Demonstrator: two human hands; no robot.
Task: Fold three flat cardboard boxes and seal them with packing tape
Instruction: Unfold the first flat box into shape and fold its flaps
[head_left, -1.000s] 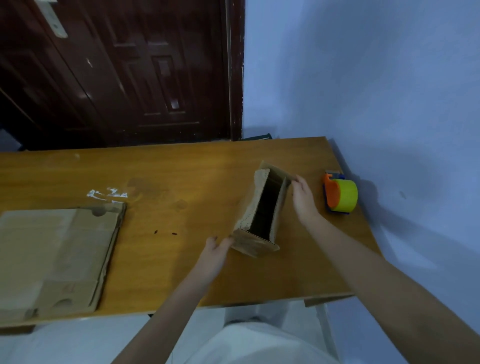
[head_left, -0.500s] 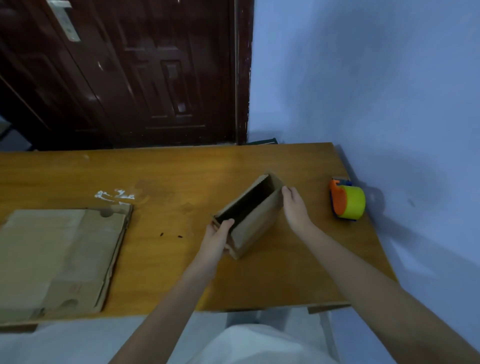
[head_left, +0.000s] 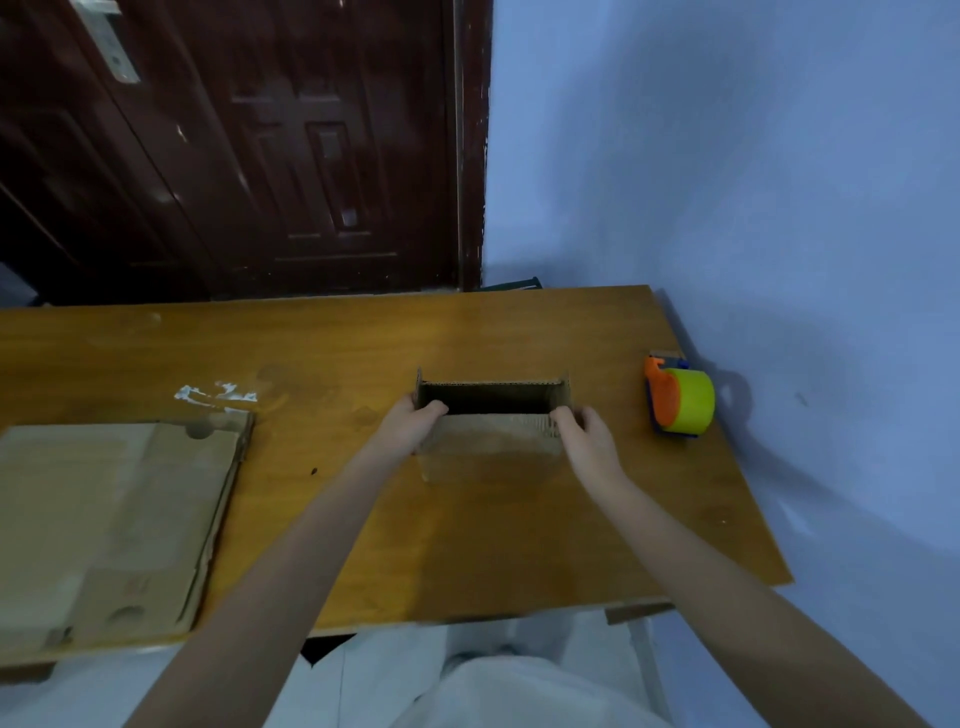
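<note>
A small brown cardboard box (head_left: 491, 441) stands upright on the wooden table (head_left: 467, 545), its open top facing up and its long side toward me. My left hand (head_left: 413, 428) grips its left end, thumb hooked over the near rim. My right hand (head_left: 589, 441) grips its right end the same way. A tape dispenser (head_left: 678, 402) with an orange body and a yellow-green roll lies to the right, near the wall. A stack of flat cardboard boxes (head_left: 104, 525) lies at the table's left front.
A blue wall (head_left: 779, 208) runs along the table's right edge. A dark wooden door (head_left: 234, 145) stands behind the table. White smears (head_left: 215, 393) mark the tabletop beyond the flat stack. My lap in white clothing (head_left: 493, 686) is below the front edge.
The box was turned from standing end-on to lying square in front of me, long side across. Both hands shifted with it onto its two ends. The view also moved closer.
</note>
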